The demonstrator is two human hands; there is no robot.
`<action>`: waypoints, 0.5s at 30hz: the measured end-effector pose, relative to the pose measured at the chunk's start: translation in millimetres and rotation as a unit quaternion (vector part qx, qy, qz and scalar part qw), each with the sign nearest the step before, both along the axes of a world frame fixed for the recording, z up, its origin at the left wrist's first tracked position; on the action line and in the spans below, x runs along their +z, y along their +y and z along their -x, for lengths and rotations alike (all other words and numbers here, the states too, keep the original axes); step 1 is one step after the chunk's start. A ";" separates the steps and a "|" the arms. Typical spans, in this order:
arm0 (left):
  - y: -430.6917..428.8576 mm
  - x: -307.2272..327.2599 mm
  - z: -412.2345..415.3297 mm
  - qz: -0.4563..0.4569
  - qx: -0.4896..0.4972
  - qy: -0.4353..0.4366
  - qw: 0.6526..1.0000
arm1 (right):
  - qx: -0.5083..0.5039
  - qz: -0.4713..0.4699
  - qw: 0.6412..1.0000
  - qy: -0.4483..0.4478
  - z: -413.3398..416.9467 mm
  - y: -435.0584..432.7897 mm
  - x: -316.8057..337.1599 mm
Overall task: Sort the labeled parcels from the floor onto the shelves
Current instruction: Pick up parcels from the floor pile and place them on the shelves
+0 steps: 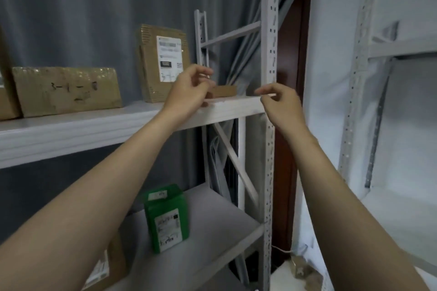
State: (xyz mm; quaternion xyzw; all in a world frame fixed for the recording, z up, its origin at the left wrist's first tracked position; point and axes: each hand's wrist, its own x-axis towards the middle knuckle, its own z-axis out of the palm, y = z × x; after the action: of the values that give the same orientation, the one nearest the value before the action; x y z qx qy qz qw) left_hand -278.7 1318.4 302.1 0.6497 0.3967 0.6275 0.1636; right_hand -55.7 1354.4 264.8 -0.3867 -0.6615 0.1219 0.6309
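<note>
on the upper shelf (94,125), right end: a small flat parcel (225,90) lies flat, near the post (269,30).

left hand (189,94) raised at the shelf edge, just left of and in front of the flat parcel. its fingers are loosely curled and hold nothing. its knuckles hide the parcel's left end, so i cannot tell whether they touch.

right hand (280,104) to the right of the parcel, apart from it, in front of the post. fingers loosely bent, thumb and forefinger close together, nothing between them.

the flat parcel sits between the two hands, a little behind them.

further left on the same shelf: a tall parcel (163,64) upright with a white label facing out, then a long box (66,90) with handwriting on its side.

lower shelf (212,220): a green box (166,217) with a label, standing alone under the left forearm.

grey curtain (94,7) behind the rack.
</note>
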 end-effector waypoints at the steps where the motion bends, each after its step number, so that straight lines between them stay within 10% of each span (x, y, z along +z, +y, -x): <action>1: -7.6 -7.0 -9.3 -0.010 -0.017 0.003 1.000 | -0.006 0.008 1.000 0.019 -15.4 -10.9 -14.6; 9: -18.0 -173.8 -125.5 0.183 -0.168 0.056 0.967 | -0.080 0.170 0.980 0.071 -121.0 -78.1 -173.8; 15: -11.3 -356.4 -197.5 0.444 -0.286 0.151 0.836 | -0.161 0.361 0.915 0.081 -179.6 -136.9 -345.5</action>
State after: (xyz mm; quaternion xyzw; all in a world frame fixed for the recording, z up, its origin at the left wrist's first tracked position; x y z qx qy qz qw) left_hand -81.2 1307.1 -54.3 0.6787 0.4491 0.2037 0.5443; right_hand 123.9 1217.5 -80.7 -0.6787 -0.4477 0.2801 0.5104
